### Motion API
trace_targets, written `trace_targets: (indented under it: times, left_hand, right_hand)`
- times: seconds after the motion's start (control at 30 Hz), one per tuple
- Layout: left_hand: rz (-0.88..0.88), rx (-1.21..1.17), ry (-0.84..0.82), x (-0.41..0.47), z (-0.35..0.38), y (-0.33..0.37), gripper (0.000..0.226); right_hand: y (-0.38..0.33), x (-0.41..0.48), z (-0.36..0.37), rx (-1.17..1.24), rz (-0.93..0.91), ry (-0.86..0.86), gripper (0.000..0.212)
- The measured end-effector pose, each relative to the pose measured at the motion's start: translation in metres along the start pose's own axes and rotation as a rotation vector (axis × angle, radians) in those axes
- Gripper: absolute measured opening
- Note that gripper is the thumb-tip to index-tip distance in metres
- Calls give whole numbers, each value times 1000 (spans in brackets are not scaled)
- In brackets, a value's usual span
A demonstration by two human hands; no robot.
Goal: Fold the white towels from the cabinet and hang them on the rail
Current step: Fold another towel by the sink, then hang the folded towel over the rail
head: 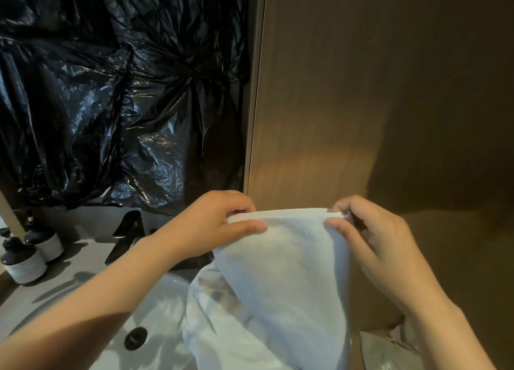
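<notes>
White towel (283, 272): centre to lower frame, held up over white sink (155, 308), doubled top edge taut. Left hand (219, 222) pinches top-left corner; right hand (370, 230) pinches top-right corner. Black plastic sheet (111, 91) upper left; two bottles (25, 261) left edge.

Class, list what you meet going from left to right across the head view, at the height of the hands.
bottles → faucet → left hand → towel → right hand
</notes>
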State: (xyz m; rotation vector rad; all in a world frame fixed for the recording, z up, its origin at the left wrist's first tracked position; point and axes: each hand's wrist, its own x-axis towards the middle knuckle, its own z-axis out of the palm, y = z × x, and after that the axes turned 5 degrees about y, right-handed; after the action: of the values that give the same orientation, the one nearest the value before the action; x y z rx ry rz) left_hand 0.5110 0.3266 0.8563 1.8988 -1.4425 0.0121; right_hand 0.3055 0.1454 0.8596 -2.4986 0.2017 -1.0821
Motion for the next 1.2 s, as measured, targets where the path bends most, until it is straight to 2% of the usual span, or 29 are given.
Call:
trace_targets:
  times: [0.13, 0.3, 0.53, 0.67, 0.8, 0.93, 1.1, 1.2]
  left_hand:
    - [-54, -210, 53, -1, -14, 4, 8]
    - [24, -322, -37, 2, -26, 11, 15]
    - [132, -390, 178, 41, -44, 35, 4]
    - [178, -438, 198, 74, -57, 58, 3]
    - [248, -426, 140, 100, -62, 89, 6]
    - [313, -389, 68, 110, -63, 124, 9]
    - [333, -304, -48, 110, -68, 175, 11]
    - [336, -353, -71, 106, -69, 204, 11]
  right_hand:
    - [-4, 10, -10, 62, 13, 185, 9]
    - [-19, 25, -20, 95, 46, 311, 8]
    - [-40, 39, -65, -128, 49, 394, 12]
    - [-58, 36, -83, -145, 105, 465, 17]
    - [-75, 26, -103, -176, 162, 581, 15]
    - [-91, 12, -134, -235, 181, 648, 3]
    - [-102, -2, -180, -329, 186, 697, 6]
    - [-106, -8, -206, -338, 163, 723, 8]
